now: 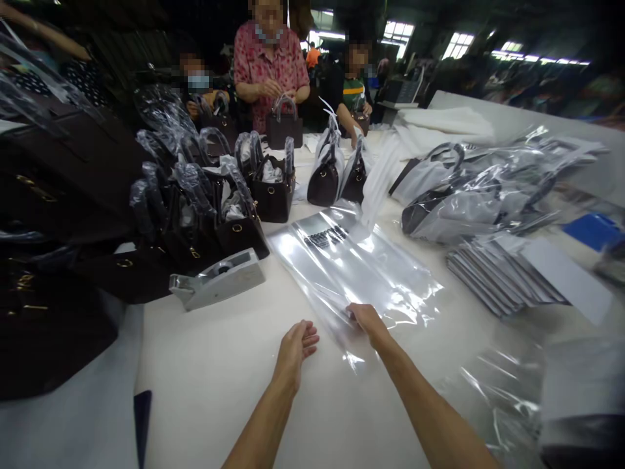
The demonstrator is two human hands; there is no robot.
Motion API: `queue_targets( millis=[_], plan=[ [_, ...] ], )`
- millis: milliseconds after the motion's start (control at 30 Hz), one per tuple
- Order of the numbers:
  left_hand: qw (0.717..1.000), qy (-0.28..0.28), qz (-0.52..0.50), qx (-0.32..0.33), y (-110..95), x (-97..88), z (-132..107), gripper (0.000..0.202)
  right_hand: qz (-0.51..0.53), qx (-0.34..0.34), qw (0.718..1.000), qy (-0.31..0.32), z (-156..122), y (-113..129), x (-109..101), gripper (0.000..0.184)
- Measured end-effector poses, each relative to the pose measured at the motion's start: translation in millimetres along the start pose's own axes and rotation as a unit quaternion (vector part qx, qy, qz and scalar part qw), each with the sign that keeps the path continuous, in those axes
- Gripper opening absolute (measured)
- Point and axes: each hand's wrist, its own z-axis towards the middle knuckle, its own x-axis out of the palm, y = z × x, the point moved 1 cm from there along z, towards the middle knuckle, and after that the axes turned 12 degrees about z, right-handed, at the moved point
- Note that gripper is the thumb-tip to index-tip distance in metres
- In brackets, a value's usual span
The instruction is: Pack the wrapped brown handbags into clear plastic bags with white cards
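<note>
A clear plastic bag [351,267] lies flat on the white table [219,378] in front of me. My right hand [367,321] rests on the bag's near edge, its fingers curled onto the plastic in a pinch. My left hand [295,345] hovers just left of the bag, fingers loosely apart, holding nothing. A grey tape dispenser [219,279] sits further left of my left hand.
Dark handbags wrapped in plastic [205,208] crowd the left side. Bagged handbags [478,195] and a stack of flat cards [508,273] lie at right. Several people [271,65] handle bags at the table's far end. More loose plastic [512,397] lies near right.
</note>
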Motion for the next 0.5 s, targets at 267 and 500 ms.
queue_targets(
  millis=[267,500],
  plan=[
    [1.000,0.004,0.004,-0.006,-11,10.8,18,0.044,-0.036,-0.067,0.997,0.017,2,4,-6,0.032],
    [1.000,-0.008,0.001,-0.025,-41,33.9,31,0.064,-0.139,-0.332,0.933,0.003,-48,28,11,0.028]
  ],
)
